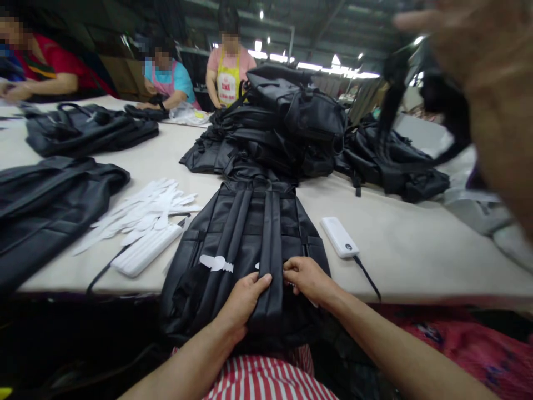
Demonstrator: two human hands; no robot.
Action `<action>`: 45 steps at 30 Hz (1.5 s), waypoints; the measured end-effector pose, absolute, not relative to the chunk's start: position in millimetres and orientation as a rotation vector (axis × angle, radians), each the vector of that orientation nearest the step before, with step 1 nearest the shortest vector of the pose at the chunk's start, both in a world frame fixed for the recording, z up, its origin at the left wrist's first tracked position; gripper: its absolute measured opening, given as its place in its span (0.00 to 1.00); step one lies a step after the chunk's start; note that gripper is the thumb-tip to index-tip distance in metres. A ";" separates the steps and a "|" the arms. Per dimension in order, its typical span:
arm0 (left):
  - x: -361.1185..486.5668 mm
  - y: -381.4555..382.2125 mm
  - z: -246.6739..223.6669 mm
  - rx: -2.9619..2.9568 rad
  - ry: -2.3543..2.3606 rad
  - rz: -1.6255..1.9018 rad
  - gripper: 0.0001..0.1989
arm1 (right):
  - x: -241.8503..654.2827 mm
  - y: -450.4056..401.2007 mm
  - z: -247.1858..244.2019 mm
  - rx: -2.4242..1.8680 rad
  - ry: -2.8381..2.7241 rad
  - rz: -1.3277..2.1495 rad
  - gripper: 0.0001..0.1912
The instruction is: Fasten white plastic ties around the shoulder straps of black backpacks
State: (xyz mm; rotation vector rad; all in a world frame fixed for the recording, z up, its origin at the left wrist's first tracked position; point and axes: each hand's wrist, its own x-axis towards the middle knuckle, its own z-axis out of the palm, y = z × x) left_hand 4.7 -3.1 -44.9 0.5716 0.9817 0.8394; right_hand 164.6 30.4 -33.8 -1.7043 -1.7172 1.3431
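Observation:
A black backpack [250, 244] lies in front of me with its two shoulder straps facing up, partly over the table's near edge. My left hand [244, 300] grips the right-hand shoulder strap [271, 244], thumb on top. At that strap's right edge, the fingers of my right hand [310, 280] are pinched together; what they hold is hidden. A small end of a white strip [257, 266] peeks out at the strap's left side. Another white strip [216, 263], with a rounded end and a notched tail, sits around the left-hand strap.
Loose white strips [145, 208] lie left, beside a white power bank [145, 250] with a cable. Another power bank [339, 238] lies right. Black backpacks [283, 122] are piled ahead; more lie left. A nearby person's arm [495, 94] reaches in at upper right. Several co-workers stand beyond.

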 end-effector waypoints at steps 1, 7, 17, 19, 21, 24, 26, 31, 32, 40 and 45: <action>4.5 -3.1 -45.1 0.567 0.976 0.840 0.16 | 162.4 33.1 -34.1 -1.687 -1.696 1.361 0.05; 4.5 -1.6 -47.7 0.565 0.943 0.871 0.16 | 166.0 37.7 -25.1 -1.621 -1.699 1.570 0.04; 6.6 -4.3 -50.5 0.565 0.926 0.912 0.15 | 198.4 22.9 -7.5 -1.565 -1.535 1.551 0.12; 7.7 -4.7 -49.7 0.536 0.927 0.923 0.17 | 198.0 26.5 -10.2 -1.642 -1.515 1.398 0.08; 8.8 -5.0 -49.7 0.518 0.939 0.937 0.18 | 195.4 29.5 -14.3 -1.669 -1.473 1.317 0.07; 10.3 -5.1 -51.0 0.536 0.937 0.969 0.18 | 191.1 30.4 -17.8 -1.649 -1.358 1.328 0.09; 11.1 -4.8 -52.0 0.564 0.947 0.984 0.17 | 189.5 29.1 -16.1 -1.573 -1.281 1.380 0.11; 12.8 -3.0 -52.1 0.730 1.055 1.028 0.18 | 182.4 28.3 -9.1 -1.345 -1.347 1.517 0.18; 13.2 -2.4 -51.8 0.767 1.074 1.035 0.18 | 178.8 29.3 -10.2 -1.311 -1.404 1.527 0.18; 17.3 1.9 -51.3 0.882 1.195 1.024 0.15 | 151.3 36.1 -34.7 -1.499 -1.850 0.948 0.17; 17.0 3.9 -57.8 0.956 1.239 1.030 0.15 | 155.1 38.4 -40.0 -1.564 -1.907 0.895 0.08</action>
